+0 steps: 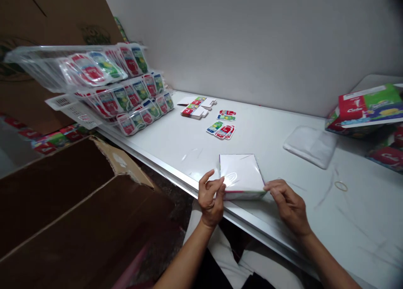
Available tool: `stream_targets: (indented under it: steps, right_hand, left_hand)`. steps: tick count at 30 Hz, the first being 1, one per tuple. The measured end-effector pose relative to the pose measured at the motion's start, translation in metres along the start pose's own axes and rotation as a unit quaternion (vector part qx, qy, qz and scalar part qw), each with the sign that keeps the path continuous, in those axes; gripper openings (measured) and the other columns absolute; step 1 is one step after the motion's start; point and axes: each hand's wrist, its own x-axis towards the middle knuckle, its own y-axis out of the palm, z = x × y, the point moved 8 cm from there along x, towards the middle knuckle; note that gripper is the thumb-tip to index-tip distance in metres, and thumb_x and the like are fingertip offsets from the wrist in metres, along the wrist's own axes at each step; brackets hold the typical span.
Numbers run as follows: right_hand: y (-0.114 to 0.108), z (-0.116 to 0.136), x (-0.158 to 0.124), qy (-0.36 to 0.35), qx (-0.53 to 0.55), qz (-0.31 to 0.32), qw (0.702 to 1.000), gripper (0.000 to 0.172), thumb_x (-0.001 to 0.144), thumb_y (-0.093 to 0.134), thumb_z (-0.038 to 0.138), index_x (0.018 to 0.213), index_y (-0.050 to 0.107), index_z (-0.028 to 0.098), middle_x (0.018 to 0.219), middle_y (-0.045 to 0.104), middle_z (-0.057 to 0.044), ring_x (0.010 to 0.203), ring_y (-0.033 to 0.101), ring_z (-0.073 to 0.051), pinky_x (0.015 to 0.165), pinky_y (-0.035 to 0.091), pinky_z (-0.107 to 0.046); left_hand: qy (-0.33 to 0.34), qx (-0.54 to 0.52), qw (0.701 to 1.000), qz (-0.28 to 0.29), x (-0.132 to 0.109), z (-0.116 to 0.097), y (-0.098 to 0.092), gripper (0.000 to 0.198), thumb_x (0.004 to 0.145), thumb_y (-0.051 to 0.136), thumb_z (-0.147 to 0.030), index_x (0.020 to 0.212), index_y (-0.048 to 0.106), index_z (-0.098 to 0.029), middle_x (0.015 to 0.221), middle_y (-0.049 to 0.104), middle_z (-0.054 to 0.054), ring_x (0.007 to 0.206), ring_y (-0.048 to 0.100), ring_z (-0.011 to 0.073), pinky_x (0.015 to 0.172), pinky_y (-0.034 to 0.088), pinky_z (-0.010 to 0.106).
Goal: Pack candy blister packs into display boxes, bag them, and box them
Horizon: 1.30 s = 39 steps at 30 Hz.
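A flat stack of white cards wrapped in clear film point(241, 175) lies at the near edge of the white table point(283, 125). My left hand point(211, 198) pinches the film at the stack's near left corner, fingers curled. My right hand point(288, 205) rests beside the near right corner, its fingertips touching the stack's edge and partly bent.
Clear trays of colourful printed packs point(126, 91) are piled at the table's left end. Loose printed cards point(222, 129) and a small stack point(197, 106) lie further back. A clear bag point(310, 145) and a rubber band point(341, 186) lie at the right, colourful boxes point(367, 108) beyond. An open cardboard box point(78, 205) stands at left.
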Motion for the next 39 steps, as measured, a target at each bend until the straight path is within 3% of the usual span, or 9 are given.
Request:
stream_targets:
  steps: [4,9,13,17,25,28,30,35,39]
  right_hand:
    - [0.001,-0.012,-0.002,0.06,0.014,-0.067,0.996,0.016,0.092,0.052,0.026,0.079,0.06,0.022,0.083,0.062,-0.004,0.086,0.06,-0.02,0.076,0.047,-0.034]
    - [0.005,-0.02,0.0,0.124,0.031,-0.097,0.987,0.025,0.091,0.053,0.035,0.07,0.056,0.022,0.071,0.059,-0.001,0.071,0.056,-0.017,0.068,0.046,-0.03]
    - [0.01,-0.022,-0.001,0.168,0.028,-0.096,0.981,0.034,0.092,0.05,0.043,0.065,0.052,0.022,0.062,0.053,0.001,0.062,0.051,-0.015,0.061,0.043,-0.028]
    - [0.015,-0.028,-0.009,0.208,0.02,-0.093,0.973,0.04,0.092,0.047,0.048,0.063,0.049,0.022,0.058,0.049,0.002,0.058,0.048,-0.015,0.059,0.041,-0.027]
    - [0.024,-0.052,-0.021,0.329,0.056,-0.086,0.939,0.044,0.087,0.053,0.052,0.056,0.045,0.022,0.05,0.045,0.004,0.05,0.042,-0.013,0.049,0.035,-0.026]
    - [0.026,-0.057,-0.018,0.363,0.049,-0.06,0.929,0.047,0.085,0.053,0.052,0.051,0.044,0.022,0.044,0.046,0.004,0.044,0.042,-0.013,0.045,0.034,-0.026]
    - [0.026,-0.059,-0.015,0.378,0.04,-0.046,0.924,0.044,0.084,0.054,0.052,0.052,0.044,0.023,0.041,0.049,0.004,0.041,0.043,-0.013,0.044,0.034,-0.026]
    - [0.024,-0.065,-0.011,0.351,0.017,-0.054,0.935,0.023,0.081,0.053,0.046,0.081,0.052,0.023,0.046,0.055,0.005,0.039,0.052,-0.018,0.039,0.039,-0.027]
    - [0.025,-0.056,-0.003,0.23,-0.172,-0.005,0.958,0.014,0.085,0.045,0.036,0.085,0.053,0.024,0.067,0.067,0.0,0.051,0.061,-0.019,0.045,0.042,-0.027]
  left_hand:
    - [-0.072,0.015,0.994,-0.076,-0.003,0.004,-0.003,0.004,0.083,0.068,-0.021,0.086,0.071,-0.021,0.123,0.051,0.008,0.084,0.056,0.0136,0.079,0.053,0.035]
    - [-0.161,0.017,0.983,-0.087,-0.003,0.012,-0.004,0.013,0.082,0.068,-0.03,0.08,0.069,-0.018,0.124,0.052,0.01,0.078,0.057,0.0122,0.076,0.053,0.032]
    - [-0.249,0.025,0.967,-0.041,-0.001,0.026,-0.001,0.021,0.085,0.063,-0.037,0.081,0.068,-0.017,0.093,0.066,0.005,0.082,0.062,0.0165,0.076,0.05,0.029]
    - [-0.311,0.046,0.949,0.012,0.002,0.039,0.001,0.035,0.085,0.06,-0.045,0.064,0.057,-0.017,0.058,0.053,-0.004,0.06,0.051,0.0112,0.059,0.041,0.021]
    - [-0.369,0.039,0.925,0.082,0.007,0.065,0.009,0.049,0.084,0.053,-0.057,0.054,0.044,-0.019,0.048,0.042,-0.006,0.048,0.044,0.0104,0.051,0.035,0.022]
    - [-0.374,0.078,0.918,0.102,0.007,0.077,0.013,0.045,0.083,0.055,-0.052,0.055,0.04,-0.02,0.049,0.038,-0.007,0.049,0.043,0.0106,0.051,0.034,0.021]
    - [-0.372,0.098,0.917,0.103,0.008,0.083,0.013,0.034,0.082,0.058,-0.045,0.062,0.044,-0.02,0.056,0.045,-0.006,0.056,0.048,0.0121,0.055,0.037,0.022]
    - [-0.369,0.125,0.909,0.146,0.009,0.095,0.02,0.01,0.083,0.057,-0.027,0.079,0.051,-0.02,0.077,0.06,0.0,0.074,0.059,0.0154,0.068,0.044,0.025]
    - [-0.367,0.155,0.894,0.204,0.009,0.099,0.028,0.007,0.079,0.057,-0.015,0.078,0.053,-0.021,0.069,0.06,-0.002,0.068,0.059,0.0161,0.066,0.043,0.025]
